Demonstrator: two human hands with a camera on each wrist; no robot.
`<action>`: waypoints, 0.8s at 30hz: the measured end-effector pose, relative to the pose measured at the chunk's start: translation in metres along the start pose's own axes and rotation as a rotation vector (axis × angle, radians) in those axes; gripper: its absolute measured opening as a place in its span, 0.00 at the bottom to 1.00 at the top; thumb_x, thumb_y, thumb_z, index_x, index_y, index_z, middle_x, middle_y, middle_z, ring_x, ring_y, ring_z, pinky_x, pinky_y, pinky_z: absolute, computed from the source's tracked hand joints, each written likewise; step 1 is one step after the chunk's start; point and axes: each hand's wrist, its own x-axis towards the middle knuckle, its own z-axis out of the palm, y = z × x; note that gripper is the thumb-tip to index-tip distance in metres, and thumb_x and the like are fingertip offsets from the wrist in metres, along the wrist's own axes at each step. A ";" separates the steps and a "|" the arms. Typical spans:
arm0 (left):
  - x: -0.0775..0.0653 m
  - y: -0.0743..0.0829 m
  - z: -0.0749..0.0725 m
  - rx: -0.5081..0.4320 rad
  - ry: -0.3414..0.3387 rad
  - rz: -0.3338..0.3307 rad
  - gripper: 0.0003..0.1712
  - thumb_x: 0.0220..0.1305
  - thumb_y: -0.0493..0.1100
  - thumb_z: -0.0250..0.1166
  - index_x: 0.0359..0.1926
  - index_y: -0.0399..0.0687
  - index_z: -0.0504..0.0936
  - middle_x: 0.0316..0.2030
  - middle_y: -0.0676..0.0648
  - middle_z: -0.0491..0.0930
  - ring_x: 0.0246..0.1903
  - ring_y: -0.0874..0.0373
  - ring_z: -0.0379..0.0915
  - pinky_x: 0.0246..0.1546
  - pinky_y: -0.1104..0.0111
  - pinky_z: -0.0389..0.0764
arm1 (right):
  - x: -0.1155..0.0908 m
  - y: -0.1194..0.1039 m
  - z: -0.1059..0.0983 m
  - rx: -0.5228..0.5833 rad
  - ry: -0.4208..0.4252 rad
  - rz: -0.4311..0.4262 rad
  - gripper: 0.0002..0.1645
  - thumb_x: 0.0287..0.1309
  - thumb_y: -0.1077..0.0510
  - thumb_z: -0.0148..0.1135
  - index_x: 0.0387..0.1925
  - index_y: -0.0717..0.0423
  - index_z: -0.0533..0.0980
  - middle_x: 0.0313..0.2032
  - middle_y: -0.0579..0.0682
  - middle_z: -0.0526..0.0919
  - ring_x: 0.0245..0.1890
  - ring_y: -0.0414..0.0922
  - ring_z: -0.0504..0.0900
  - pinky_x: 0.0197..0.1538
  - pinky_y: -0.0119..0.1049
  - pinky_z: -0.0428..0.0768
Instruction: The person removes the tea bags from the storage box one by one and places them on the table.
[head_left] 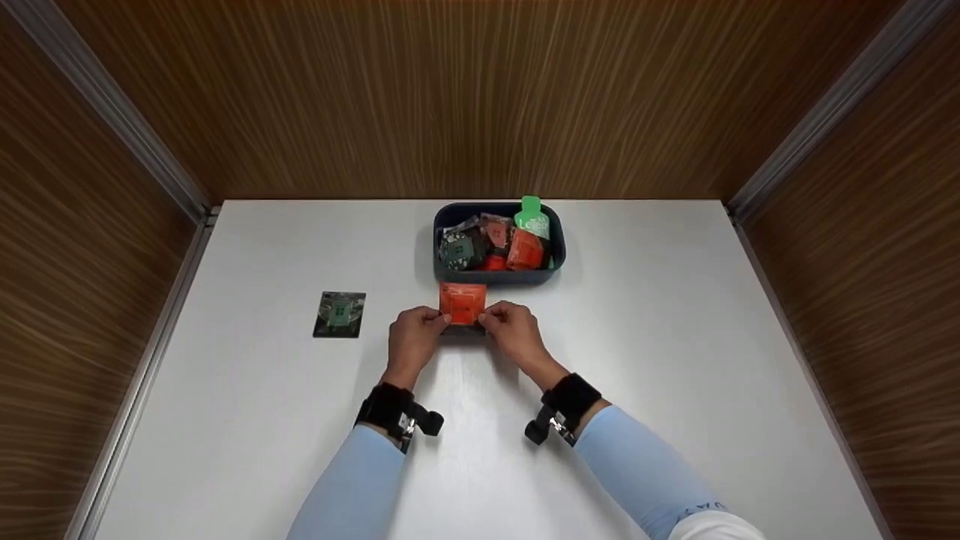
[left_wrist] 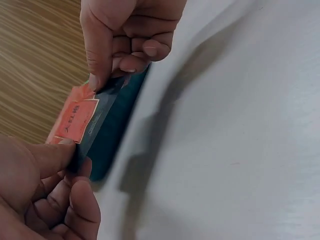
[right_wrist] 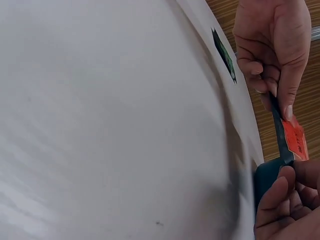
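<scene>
Both the left hand [head_left: 414,339] and the right hand [head_left: 517,334] have their fingers nearly closed, pinching with the thumbs the opposite lower corners of a red packet [head_left: 463,300], a grip we judge keeps its printed face taut and unobstructed between them. Just beyond the fingers we find the dark container [head_left: 499,278], holding mixed packets [head_left: 525,251] and a green-and-white pouch [head_left: 533,220], presumably set there for short reach. Well left of the left fingers, one dark green packet [head_left: 339,315] lies flat on the table [head_left: 645,315], untouched and, in our judgement, placed clear of the working hands.
</scene>
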 end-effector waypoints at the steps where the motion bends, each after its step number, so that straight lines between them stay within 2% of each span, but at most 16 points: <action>1: 0.000 -0.001 0.000 0.015 0.004 0.002 0.10 0.70 0.46 0.70 0.34 0.46 0.92 0.32 0.49 0.89 0.33 0.52 0.82 0.34 0.63 0.76 | 0.000 0.001 0.001 -0.016 0.000 0.003 0.08 0.69 0.57 0.69 0.36 0.58 0.86 0.26 0.45 0.85 0.26 0.38 0.78 0.31 0.31 0.75; 7: 0.001 -0.006 0.000 0.098 0.019 -0.008 0.11 0.71 0.44 0.69 0.32 0.46 0.91 0.30 0.47 0.89 0.31 0.50 0.83 0.34 0.60 0.79 | 0.001 0.001 0.009 -0.107 -0.010 0.033 0.11 0.69 0.55 0.69 0.34 0.58 0.88 0.22 0.42 0.83 0.25 0.38 0.77 0.33 0.33 0.75; 12: 0.005 -0.013 -0.006 0.104 0.010 -0.047 0.10 0.70 0.45 0.70 0.34 0.44 0.92 0.26 0.48 0.88 0.25 0.53 0.83 0.31 0.62 0.79 | 0.002 0.002 0.011 -0.140 -0.032 0.036 0.11 0.68 0.54 0.68 0.35 0.57 0.89 0.22 0.42 0.83 0.27 0.39 0.78 0.37 0.34 0.76; 17: 0.012 -0.024 -0.023 0.158 0.030 -0.065 0.09 0.70 0.41 0.68 0.34 0.43 0.91 0.22 0.47 0.86 0.22 0.55 0.81 0.28 0.64 0.76 | -0.001 0.006 0.010 -0.147 -0.046 0.009 0.11 0.68 0.55 0.66 0.37 0.57 0.89 0.25 0.45 0.87 0.30 0.40 0.80 0.40 0.35 0.79; 21: 0.017 -0.035 -0.041 0.256 0.072 -0.036 0.12 0.70 0.41 0.69 0.29 0.40 0.86 0.24 0.44 0.85 0.26 0.50 0.81 0.28 0.62 0.74 | -0.003 0.010 0.007 -0.161 -0.050 -0.020 0.11 0.68 0.57 0.64 0.38 0.57 0.89 0.28 0.46 0.88 0.32 0.40 0.81 0.41 0.36 0.80; 24: 0.018 -0.042 -0.052 0.306 0.083 -0.036 0.14 0.72 0.41 0.69 0.29 0.38 0.85 0.27 0.41 0.86 0.30 0.47 0.82 0.29 0.59 0.76 | -0.003 0.011 0.005 -0.168 -0.046 -0.027 0.11 0.68 0.57 0.63 0.38 0.57 0.89 0.28 0.47 0.88 0.31 0.41 0.82 0.41 0.37 0.80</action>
